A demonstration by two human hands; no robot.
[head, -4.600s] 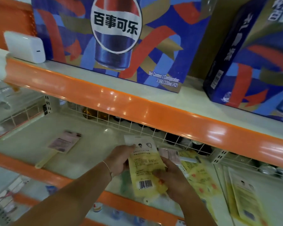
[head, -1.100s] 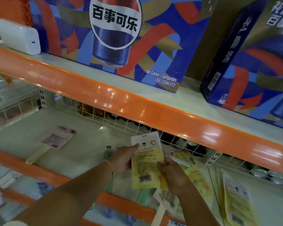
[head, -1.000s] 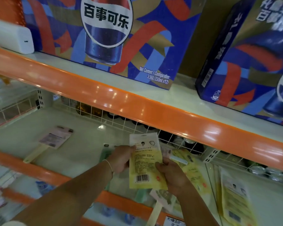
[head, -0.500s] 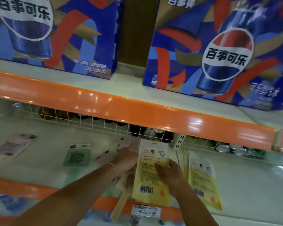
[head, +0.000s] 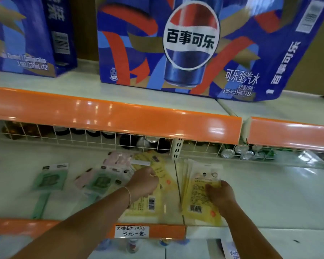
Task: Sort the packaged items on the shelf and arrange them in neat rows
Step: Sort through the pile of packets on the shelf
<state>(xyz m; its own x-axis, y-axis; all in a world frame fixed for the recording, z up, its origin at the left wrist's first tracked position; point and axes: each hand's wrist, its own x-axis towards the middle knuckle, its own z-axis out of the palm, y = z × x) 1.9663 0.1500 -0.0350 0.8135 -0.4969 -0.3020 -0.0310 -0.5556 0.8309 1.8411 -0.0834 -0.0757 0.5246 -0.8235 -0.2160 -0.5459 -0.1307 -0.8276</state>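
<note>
- The right hand [head: 220, 193] lies with fingers flat on the top yellow packet [head: 202, 195] of a fanned stack, right of the shelf divider [head: 177, 184] on the lower shelf [head: 269, 193].
- The left hand [head: 143, 184] has fingers curled over the loose yellow packets [head: 157, 186] left of the divider; whether this grip pinches one I cannot tell.
- Green packets [head: 51, 179] and pink packets [head: 118, 159] lie scattered farther left.
- Pepsi can cartons [head: 193, 43] stand on the upper shelf.
- A handwritten price tag [head: 132, 231] sits on the orange shelf edge.
</note>
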